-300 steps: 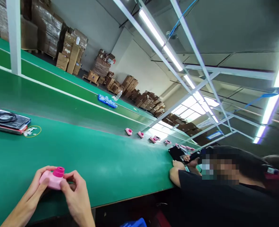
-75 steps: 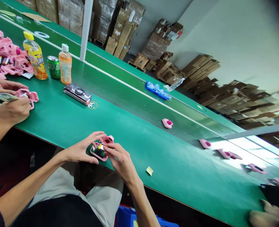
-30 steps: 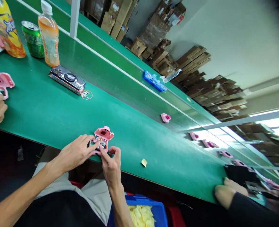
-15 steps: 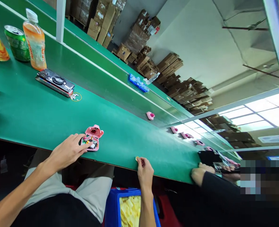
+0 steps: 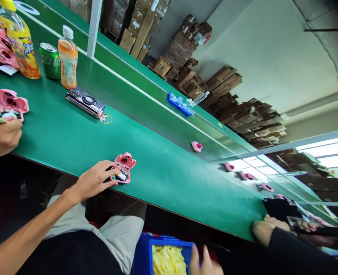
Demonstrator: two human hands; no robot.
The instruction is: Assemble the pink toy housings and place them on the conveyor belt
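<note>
An open pink plastic casing [image 5: 123,181] lies on the green tabletop, its lid folded back. Inside it I see a circuit board, wires and a white-and-black block. My left hand [image 5: 96,179] holds the casing at its left side, thumb at the lower edge and a fingertip reaching inside. At the bottom edge of the view, my right hand [image 5: 205,265] is blurred, with two fingers apart and nothing visible between them. It is beside the right wall of a blue bin [image 5: 141,254] that contains yellow paper-like pieces [image 5: 169,261].
Bottles [image 5: 68,63], a green can [image 5: 50,61] and a phone [image 5: 85,100] stand or lie at left. A co-worker's hand [image 5: 2,137] is at another pink casing [image 5: 10,103]; another person's hand [image 5: 267,229] is at right. Pink units [image 5: 196,146] lie along the belt.
My right hand has gone from the table edge, where it pinched a small yellowish piece, down to the blue bin, and its fingers have parted. My left hand stays at the casing. The view has shifted left.
</note>
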